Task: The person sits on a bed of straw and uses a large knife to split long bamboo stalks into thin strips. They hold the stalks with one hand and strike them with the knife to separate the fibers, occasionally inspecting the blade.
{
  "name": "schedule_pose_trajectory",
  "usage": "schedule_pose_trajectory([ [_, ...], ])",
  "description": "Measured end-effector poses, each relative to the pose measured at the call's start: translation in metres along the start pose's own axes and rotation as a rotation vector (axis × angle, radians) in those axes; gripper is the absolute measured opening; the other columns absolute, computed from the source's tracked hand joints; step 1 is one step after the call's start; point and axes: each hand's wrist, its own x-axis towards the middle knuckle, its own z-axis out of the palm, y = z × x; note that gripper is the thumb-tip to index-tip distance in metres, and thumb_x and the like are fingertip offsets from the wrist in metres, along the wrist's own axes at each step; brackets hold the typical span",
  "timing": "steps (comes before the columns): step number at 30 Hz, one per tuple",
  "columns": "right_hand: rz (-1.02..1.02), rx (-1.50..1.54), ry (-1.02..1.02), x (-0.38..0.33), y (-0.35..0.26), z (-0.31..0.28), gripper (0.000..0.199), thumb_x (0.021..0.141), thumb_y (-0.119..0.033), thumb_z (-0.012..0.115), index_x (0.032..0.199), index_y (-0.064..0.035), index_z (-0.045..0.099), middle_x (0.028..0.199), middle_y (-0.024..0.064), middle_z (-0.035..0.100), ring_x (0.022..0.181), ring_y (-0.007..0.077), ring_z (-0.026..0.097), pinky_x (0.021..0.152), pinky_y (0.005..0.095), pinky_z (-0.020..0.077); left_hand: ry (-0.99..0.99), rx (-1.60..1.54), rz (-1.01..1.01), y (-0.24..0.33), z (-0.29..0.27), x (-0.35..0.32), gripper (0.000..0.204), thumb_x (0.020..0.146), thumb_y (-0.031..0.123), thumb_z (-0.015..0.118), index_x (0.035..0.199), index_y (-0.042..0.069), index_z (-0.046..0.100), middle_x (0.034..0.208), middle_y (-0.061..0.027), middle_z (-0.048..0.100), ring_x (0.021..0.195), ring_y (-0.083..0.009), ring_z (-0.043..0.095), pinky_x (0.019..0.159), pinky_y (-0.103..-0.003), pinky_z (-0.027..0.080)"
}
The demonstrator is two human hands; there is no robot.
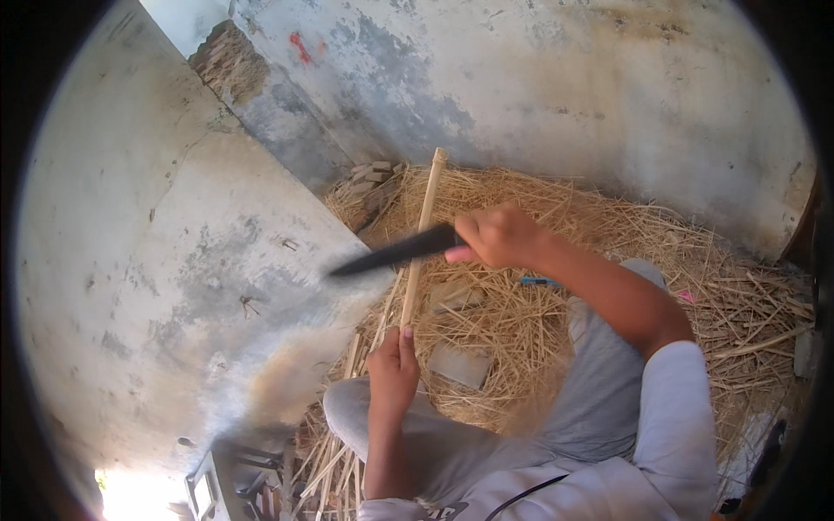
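My left hand (393, 365) is closed around the lower end of a long pale strip of split bamboo or wood (427, 201), which rises away from me at a slight tilt. My right hand (501, 235) grips the handle of a broad dark-bladed knife (391, 254). The blade points left and crosses in front of the strip near its middle; its tip is blurred. Whether the edge touches the strip, I cannot tell. Both hands are over the straw-like shavings in front of my bent legs.
Pale shavings (512, 334) cover the floor. A flat grey block (460, 366) lies among them, with a blue object (540, 281) near my right knee. Weathered walls (174, 226) stand left and ahead. Broken bricks (372, 176) sit in the corner. Long strips (333, 464) lie by my left leg.
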Motion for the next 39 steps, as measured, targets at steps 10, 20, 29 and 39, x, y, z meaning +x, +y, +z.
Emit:
schedule_pose_trajectory([
  [10, -0.029, -0.188, 0.08, -0.001, 0.026, 0.005, 0.047, 0.096, -0.051, 0.061, 0.083, -0.0064, 0.054, 0.046, 0.0037, 0.05, 0.035, 0.0175, 0.051, 0.033, 0.0343, 0.0417, -0.049, -0.032, 0.041, -0.004, 0.001, -0.003, 0.034, 0.105, 0.027, 0.051, 0.085, 0.0, 0.06, 0.057, -0.0139, 0.051, 0.049, -0.0219, 0.047, 0.051, -0.039, 0.04],
  [20, 0.104, -0.132, 0.079, -0.008, 0.004, 0.01, 0.041, 0.096, -0.044, 0.063, 0.081, -0.0082, 0.052, 0.05, -0.0023, 0.047, 0.035, 0.0138, 0.042, 0.031, 0.0273, 0.0366, -0.077, -0.071, -0.063, 0.0, 0.005, 0.0, 0.037, 0.106, 0.028, 0.051, 0.081, 0.0, 0.057, 0.056, -0.0114, 0.051, 0.05, -0.0166, 0.043, 0.05, -0.036, 0.038],
  [29, 1.042, -0.145, 0.45, -0.006, 0.142, -0.034, 0.061, 0.108, -0.05, 0.031, 0.077, -0.0034, 0.056, 0.062, 0.0143, 0.056, 0.061, 0.0284, 0.06, 0.06, 0.0437, 0.0509, -0.141, -0.186, -0.063, -0.002, -0.003, -0.028, 0.033, 0.106, 0.026, 0.052, 0.087, 0.0, 0.061, 0.059, -0.0057, 0.047, 0.057, -0.0087, 0.044, 0.052, -0.03, 0.037],
  [39, 0.406, 0.249, 0.183, -0.02, -0.003, -0.05, 0.054, 0.104, -0.052, 0.044, 0.081, -0.005, 0.056, 0.05, 0.003, 0.051, 0.038, 0.0189, 0.05, 0.037, 0.036, 0.0417, -0.165, -0.333, -0.218, -0.045, -0.006, -0.031, 0.039, 0.106, 0.03, 0.052, 0.077, 0.004, 0.054, 0.062, 0.004, 0.045, 0.058, -0.0052, 0.039, 0.052, -0.026, 0.032],
])
